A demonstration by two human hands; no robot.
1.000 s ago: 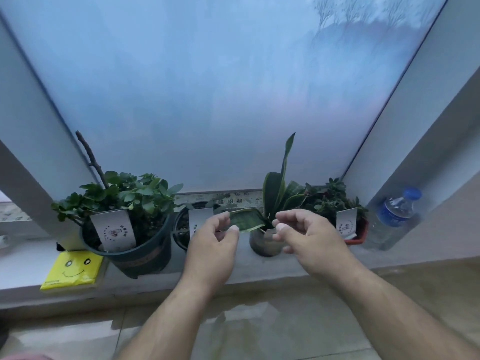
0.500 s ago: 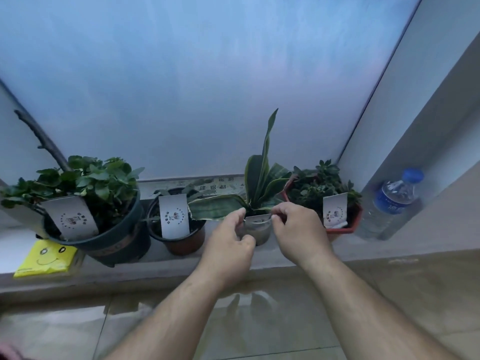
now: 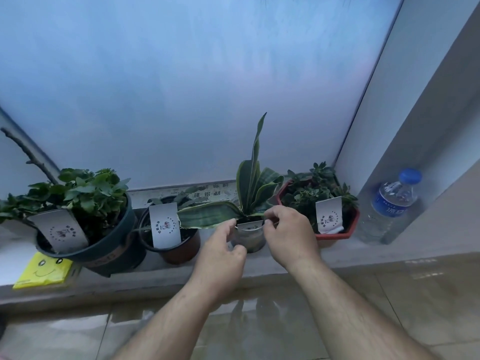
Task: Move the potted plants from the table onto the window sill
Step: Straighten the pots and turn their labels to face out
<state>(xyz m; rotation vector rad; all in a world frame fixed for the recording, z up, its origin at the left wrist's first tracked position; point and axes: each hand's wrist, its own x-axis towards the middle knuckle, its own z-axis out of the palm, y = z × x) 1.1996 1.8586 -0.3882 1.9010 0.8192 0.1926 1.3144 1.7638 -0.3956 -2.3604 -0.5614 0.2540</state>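
Hands (image 3: 220, 252) nearer silver pot (image 3: 250, 236), four pots

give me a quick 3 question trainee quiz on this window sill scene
1. How many potted plants stand on the grey window sill?
2. True or false: the clear water bottle with the blue cap stands at the sill's left end.
3. Which pot are the left hand and right hand at: A) dark green round pot, B) small silver pot, C) red angular pot?

Key: 1. four; 2. false, right end; 3. B.
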